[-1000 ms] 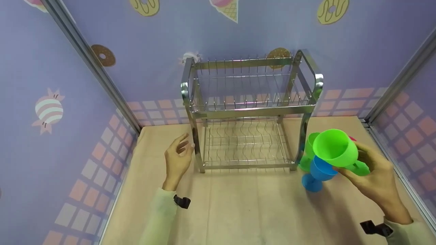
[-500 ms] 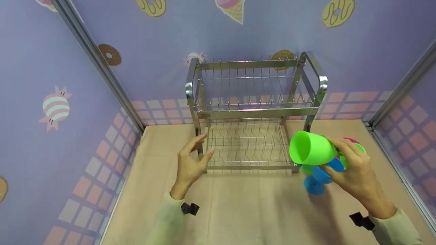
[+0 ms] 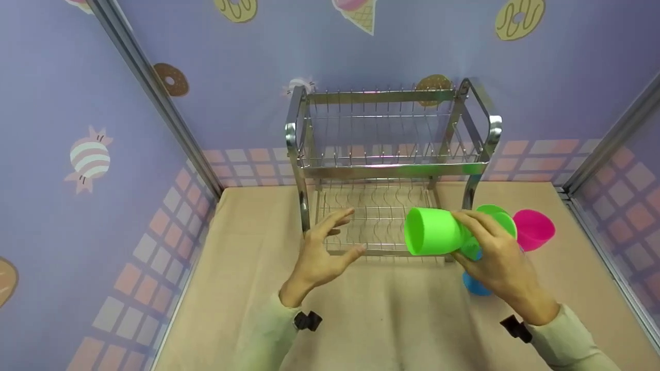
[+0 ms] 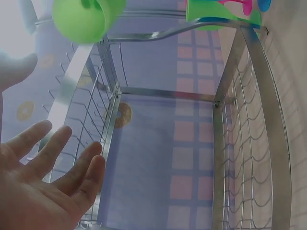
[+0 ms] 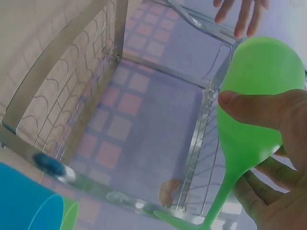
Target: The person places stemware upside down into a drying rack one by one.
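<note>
My right hand (image 3: 495, 257) grips a bright green plastic goblet (image 3: 435, 232) around the lower part of its bowl. The goblet is tipped on its side in the air, its mouth facing left, in front of the steel dish rack (image 3: 392, 171). In the right wrist view the thumb lies across the bowl, and the green stem (image 5: 221, 196) extends below the fingers. My left hand (image 3: 319, 260) holds nothing; its fingers and thumb are spread apart before the rack's lower left side. A gap separates it from the goblet's mouth.
Right of the rack stand a pink goblet (image 3: 534, 229), a blue goblet (image 3: 477, 284) mostly behind my right hand, and another green goblet (image 4: 211, 14). The two-tier rack has wire shelves. Patterned walls enclose the cloth-covered table (image 3: 258, 226) at the back and sides.
My right hand has carried the green goblet left from above the other goblets, tipping it from mouth-up to sideways. My left hand has moved right toward it, and its fingers have spread wider.
</note>
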Action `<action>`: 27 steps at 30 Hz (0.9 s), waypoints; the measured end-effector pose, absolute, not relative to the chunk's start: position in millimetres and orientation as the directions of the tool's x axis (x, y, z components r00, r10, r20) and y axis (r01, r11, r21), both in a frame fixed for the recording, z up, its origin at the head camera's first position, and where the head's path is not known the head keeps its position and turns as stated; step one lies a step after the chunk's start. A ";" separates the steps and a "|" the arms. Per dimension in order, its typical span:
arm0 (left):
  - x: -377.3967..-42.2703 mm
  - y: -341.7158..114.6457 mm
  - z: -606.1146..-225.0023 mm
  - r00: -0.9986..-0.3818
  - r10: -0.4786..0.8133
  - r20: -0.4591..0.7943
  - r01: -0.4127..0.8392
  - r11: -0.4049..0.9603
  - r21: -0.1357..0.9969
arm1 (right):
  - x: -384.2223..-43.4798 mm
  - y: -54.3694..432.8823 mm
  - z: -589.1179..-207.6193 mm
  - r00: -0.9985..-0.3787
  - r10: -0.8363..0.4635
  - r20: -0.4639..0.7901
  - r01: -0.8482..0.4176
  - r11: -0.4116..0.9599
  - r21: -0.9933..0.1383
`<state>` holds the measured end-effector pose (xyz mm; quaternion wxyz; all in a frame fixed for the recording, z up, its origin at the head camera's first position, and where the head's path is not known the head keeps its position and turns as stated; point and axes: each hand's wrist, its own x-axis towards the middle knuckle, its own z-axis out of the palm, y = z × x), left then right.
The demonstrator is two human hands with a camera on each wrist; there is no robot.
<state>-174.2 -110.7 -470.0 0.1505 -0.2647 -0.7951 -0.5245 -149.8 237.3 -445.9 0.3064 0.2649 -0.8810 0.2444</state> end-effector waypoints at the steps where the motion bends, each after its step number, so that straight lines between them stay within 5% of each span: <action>1: -174.0 -108.0 -469.7 -0.813 0.271 0.516 0.581 0.309 0.753 | -150.5 234.6 -447.0 -0.667 -0.326 0.671 -0.620 0.742 -0.255; 27: -170.6 -67.6 -464.5 -0.796 0.408 0.448 0.564 0.230 0.793 | -152.9 192.4 -451.2 -0.613 -0.416 0.671 -0.678 0.714 -0.176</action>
